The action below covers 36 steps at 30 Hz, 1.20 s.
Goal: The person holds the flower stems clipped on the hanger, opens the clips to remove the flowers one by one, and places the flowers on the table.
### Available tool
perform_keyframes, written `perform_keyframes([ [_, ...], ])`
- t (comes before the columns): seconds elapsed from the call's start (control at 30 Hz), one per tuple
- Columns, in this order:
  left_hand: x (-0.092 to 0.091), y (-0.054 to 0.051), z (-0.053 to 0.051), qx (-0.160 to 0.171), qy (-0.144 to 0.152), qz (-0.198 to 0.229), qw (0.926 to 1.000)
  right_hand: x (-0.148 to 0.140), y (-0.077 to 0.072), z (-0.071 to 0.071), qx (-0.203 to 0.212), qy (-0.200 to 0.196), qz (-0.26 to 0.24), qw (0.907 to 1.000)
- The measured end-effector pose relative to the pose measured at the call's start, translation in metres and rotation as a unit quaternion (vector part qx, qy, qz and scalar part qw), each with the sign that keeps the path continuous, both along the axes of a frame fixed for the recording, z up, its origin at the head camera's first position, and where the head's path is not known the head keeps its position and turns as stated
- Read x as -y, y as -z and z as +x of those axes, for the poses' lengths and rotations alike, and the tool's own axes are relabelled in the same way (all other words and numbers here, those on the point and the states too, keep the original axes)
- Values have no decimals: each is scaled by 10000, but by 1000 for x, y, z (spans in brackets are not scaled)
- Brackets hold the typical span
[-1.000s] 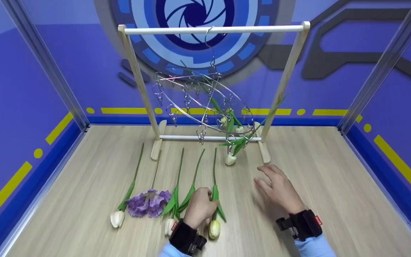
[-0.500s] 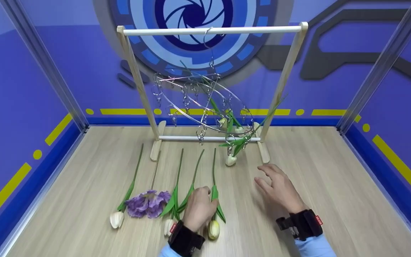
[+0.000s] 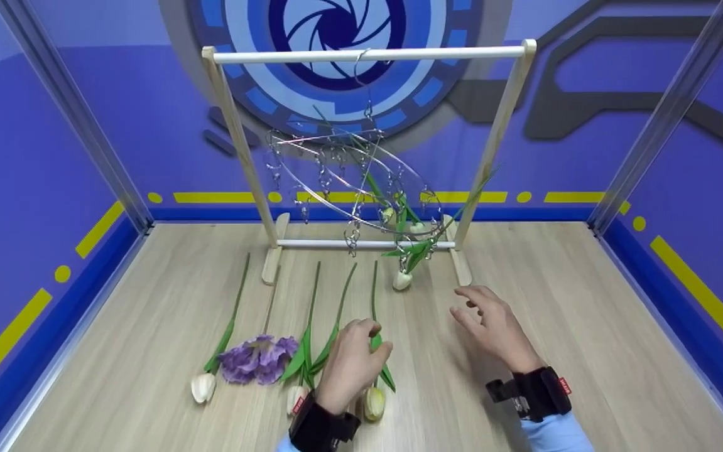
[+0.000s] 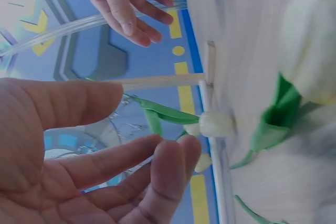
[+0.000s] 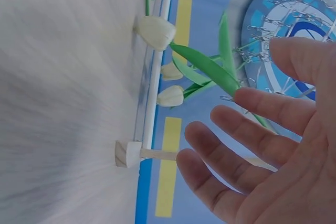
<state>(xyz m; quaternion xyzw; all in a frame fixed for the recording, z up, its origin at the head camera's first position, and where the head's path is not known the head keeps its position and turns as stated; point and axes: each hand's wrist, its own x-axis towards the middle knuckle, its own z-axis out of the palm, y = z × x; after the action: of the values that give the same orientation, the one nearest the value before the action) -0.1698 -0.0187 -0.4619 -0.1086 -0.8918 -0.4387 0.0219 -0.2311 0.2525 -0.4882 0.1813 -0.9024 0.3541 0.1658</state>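
Note:
In the head view my left hand (image 3: 350,367) hovers over the flowers beside a yellowish tulip (image 3: 374,405), its thumb apart from its loosely bent fingers. The left wrist view shows nothing between that thumb and the fingers (image 4: 170,169). Partly covered by the left wrist is a white tulip (image 3: 296,400). My right hand (image 3: 498,329) holds nothing, fingers loosely spread, to the right of a hanging white tulip (image 3: 402,280). That tulip and two others hang head down from a round metal clip hanger (image 3: 330,199), at its right side.
The hanger hooks over the top bar (image 3: 443,54) of a wooden rack standing at the back of the table. A purple flower (image 3: 258,359) and another white tulip (image 3: 203,388) lie at the left, stems pointing toward the rack. Printed walls (image 3: 681,188) enclose the table.
My left hand's thumb and fingers have parted and the hand has risen slightly off the yellowish tulip's stem. The right hand has hardly moved. The flowers keep their places.

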Motion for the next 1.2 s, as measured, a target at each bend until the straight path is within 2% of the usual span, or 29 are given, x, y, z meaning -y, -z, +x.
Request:
perform_keyframes([
  [0.13, -3, -7, 1, -78, 218, 90, 9997, -3, -4, 2, 82, 28, -165, 9998],
  [0.27, -8, -14, 2, -319, 399, 103, 9986, -6, -6, 4, 13, 64, -265, 9996],
  [0.53, -24, -29, -4, -1093, 583, 42, 9923, -10, -6, 5, -482, 210, -402, 9978],
  [0.87, -40, -48, -17, -1904, 393, 317, 9804, -7, -11, 5, -901, 186, -668, 9935],
  [0.97, -44, -56, -21, -1976, 254, 479, 9788, -6, -14, 4, -1002, 165, -734, 9921],
  [1.2, -49, -72, -29, -1829, 10, 684, 9808, -2, -29, -6, -976, 92, -844, 9916],
])
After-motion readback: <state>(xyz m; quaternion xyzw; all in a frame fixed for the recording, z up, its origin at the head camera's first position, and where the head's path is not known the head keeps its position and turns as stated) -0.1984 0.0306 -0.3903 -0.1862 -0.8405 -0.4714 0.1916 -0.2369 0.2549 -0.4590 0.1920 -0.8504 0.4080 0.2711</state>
